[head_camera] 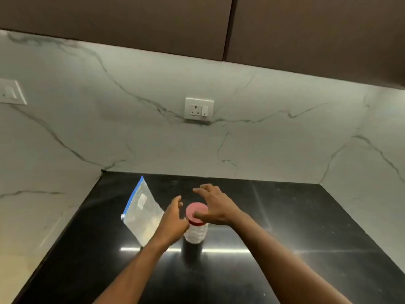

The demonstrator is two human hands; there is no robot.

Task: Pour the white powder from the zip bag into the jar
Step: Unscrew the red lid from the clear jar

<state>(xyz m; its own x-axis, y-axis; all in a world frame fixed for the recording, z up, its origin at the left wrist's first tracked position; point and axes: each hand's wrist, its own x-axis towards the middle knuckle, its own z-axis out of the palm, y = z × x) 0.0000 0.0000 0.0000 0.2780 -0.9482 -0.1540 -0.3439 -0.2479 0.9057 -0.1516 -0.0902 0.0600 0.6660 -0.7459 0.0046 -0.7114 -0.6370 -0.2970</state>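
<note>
A clear jar (195, 233) with a red lid (195, 212) stands upright on the black countertop (295, 238). To its left lies a clear zip bag (143, 212) with a blue zip strip and white powder inside. My left hand (173, 222) is beside the jar's left side, fingers apart, partly covering the bag's lower corner. My right hand (215, 205) hovers over the lid from the right with fingers spread and the thumb in front of the lid. I cannot tell if either hand touches the jar.
A white marble wall (274, 139) closes the counter at the back and both sides. A wall socket (199, 108) sits above the jar, another switch plate (11, 93) at far left. Dark cabinets (153, 23) hang overhead.
</note>
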